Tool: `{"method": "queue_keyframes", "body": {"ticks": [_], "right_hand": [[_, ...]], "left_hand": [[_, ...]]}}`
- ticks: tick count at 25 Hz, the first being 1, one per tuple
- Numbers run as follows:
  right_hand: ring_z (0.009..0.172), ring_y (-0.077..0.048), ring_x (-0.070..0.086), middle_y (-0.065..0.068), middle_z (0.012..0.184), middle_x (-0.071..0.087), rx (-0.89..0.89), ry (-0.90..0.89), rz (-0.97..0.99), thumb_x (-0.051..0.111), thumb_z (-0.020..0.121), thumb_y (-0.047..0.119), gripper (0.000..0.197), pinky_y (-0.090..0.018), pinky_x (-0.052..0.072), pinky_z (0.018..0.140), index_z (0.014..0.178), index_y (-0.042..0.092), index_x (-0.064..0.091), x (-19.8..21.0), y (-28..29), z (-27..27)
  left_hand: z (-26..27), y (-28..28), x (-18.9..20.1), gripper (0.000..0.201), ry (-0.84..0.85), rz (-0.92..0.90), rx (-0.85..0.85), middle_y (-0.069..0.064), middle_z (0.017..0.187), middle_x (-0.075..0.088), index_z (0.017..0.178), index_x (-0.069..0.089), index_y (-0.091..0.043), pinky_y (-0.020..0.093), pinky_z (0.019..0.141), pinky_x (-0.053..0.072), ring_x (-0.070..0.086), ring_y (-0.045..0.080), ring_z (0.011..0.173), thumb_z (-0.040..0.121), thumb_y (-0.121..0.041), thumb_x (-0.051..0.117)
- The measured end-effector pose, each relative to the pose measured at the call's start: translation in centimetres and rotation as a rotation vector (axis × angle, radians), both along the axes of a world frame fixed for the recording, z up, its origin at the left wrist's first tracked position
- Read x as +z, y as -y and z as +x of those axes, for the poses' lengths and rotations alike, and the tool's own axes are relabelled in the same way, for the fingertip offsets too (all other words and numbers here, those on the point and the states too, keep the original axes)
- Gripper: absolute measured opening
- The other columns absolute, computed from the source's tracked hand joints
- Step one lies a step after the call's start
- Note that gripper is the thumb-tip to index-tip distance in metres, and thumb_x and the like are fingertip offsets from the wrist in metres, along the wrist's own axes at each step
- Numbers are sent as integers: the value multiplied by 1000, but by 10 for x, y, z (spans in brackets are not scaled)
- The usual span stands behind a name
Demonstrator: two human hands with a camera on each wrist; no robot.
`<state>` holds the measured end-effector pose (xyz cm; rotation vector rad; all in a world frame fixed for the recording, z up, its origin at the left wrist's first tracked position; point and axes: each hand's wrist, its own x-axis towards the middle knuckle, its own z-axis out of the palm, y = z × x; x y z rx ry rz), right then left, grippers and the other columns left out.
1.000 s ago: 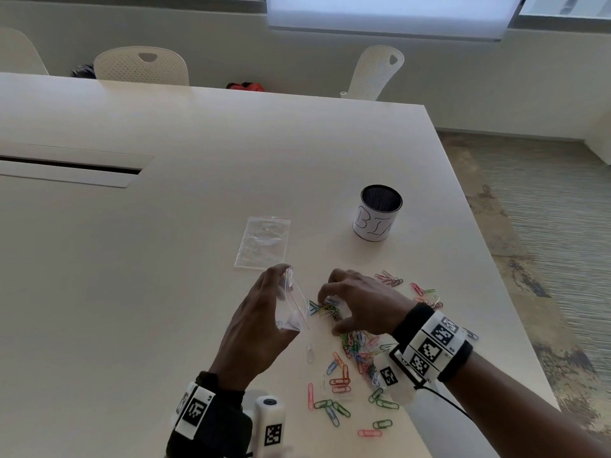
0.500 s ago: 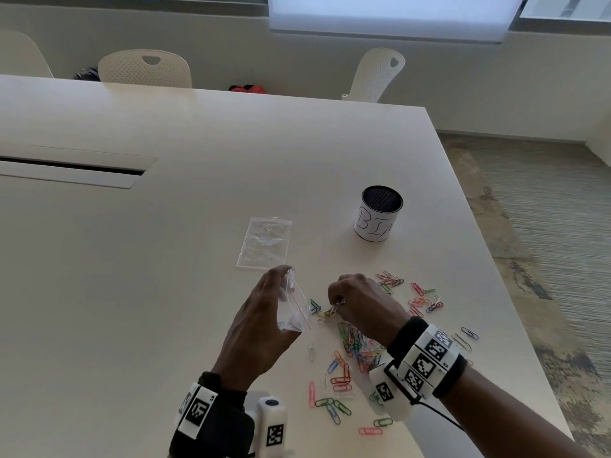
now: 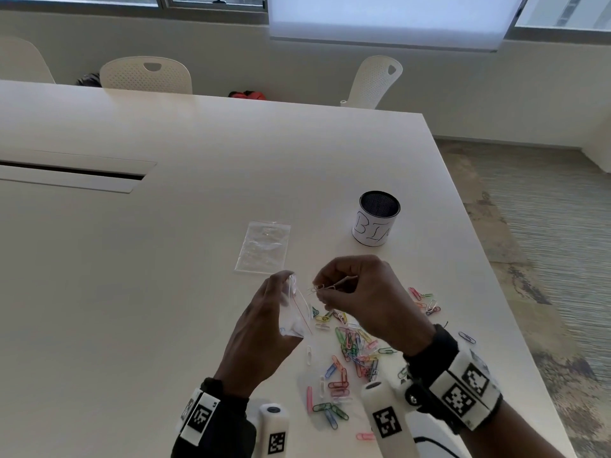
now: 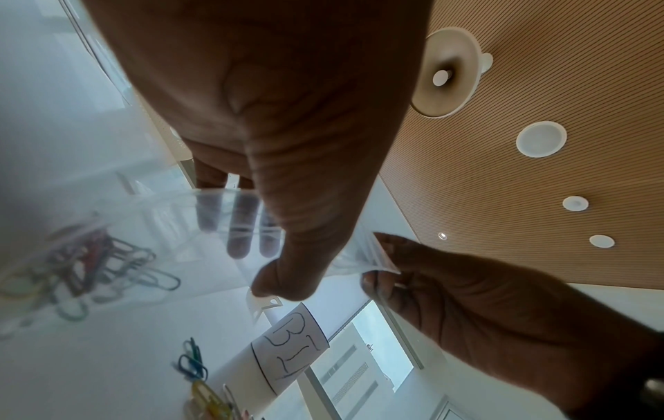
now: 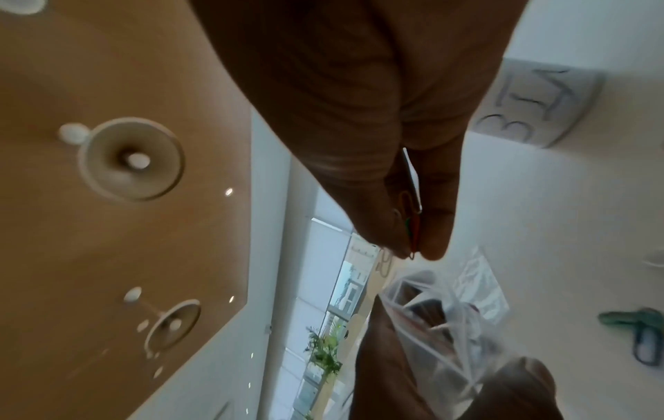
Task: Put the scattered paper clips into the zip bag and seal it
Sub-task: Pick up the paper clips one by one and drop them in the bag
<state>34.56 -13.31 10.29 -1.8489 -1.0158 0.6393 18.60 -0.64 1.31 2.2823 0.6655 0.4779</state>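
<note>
Clear, crinkly plastic zip bag [image 3: 295, 310] w/ a red seal line is gripped upright by the left hand [image 3: 261, 335] above the table [image 3: 165, 259], mouth angled toward the right hand [image 3: 360, 299]. Thin wire clips [image 3: 319, 288] are pinched by the right hand's fingertips, long axis pointing at the bag. Clips already inside the bag are shown only by the left wrist view. Coloured clips [image 3: 355, 348] lie scattered below.

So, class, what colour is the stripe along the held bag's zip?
Red, on the bag; clearest in the head view.
</note>
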Motion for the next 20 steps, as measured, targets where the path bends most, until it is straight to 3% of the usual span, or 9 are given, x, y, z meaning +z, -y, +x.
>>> {"method": "queue_keyframes", "body": {"ticks": [3,5,6,8,10,11,13,16,20], "right_hand": [[73,-3,73,9,81,77,65,235,-46,80,86,9,13,-11,58,69,93,19,81,3,-9,-20],[77,0,72,8,89,78,113,305,-58,79,87,10,16,-4,53,69,99,19,81,4,-13,-27],[81,0,73,6,95,80,133,309,-58,79,88,10,18,-5,54,73,103,19,80,4,-14,-28],[88,-4,77,3,106,80,162,264,-56,77,90,7,21,-19,62,80,107,18,78,4,-15,-27],[86,-11,79,1,108,78,169,193,-47,73,92,3,21,-36,66,79,107,18,74,7,-14,-24],[85,-11,80,0,105,78,167,166,-40,73,92,1,20,-39,66,77,105,17,72,8,-13,-21],[82,-7,79,-1,94,78,132,173,4,77,90,2,15,-35,66,77,98,13,73,8,-13,-12],[77,-4,74,3,85,78,78,320,20,79,88,6,11,-28,64,77,96,14,78,-4,-17,8],[100,-7,68,2,115,74,308,446,-203,78,91,16,24,-30,59,92,115,17,75,-43,-24,26]], "left_hand": [[1,0,0,86,1,-10,3,-15,129,57,146,39,-33,26,92,55,59,4,112,75,-22,88],[0,1,2,84,10,-26,5,-16,132,58,146,40,-34,29,94,56,60,5,114,76,-21,85],[0,1,2,83,17,-33,5,-16,133,58,146,40,-34,30,94,56,61,5,115,77,-20,84],[-2,1,3,80,27,-40,6,-16,132,59,145,41,-34,31,92,57,62,6,114,78,-19,82],[-3,0,3,80,28,-36,6,-15,128,59,145,41,-33,30,88,57,62,6,110,78,-22,84],[-4,0,3,81,25,-32,6,-15,127,58,145,41,-32,27,87,57,61,6,109,78,-23,86],[-5,0,2,84,8,-26,4,-15,126,57,146,40,-31,24,87,55,59,4,108,77,-26,88],[-8,-2,3,86,4,-35,10,-17,123,54,147,40,-31,26,85,57,56,-1,107,77,-27,89],[-10,-4,3,86,11,-41,23,-15,122,55,147,39,-31,30,85,59,57,2,107,77,-28,90]]}}
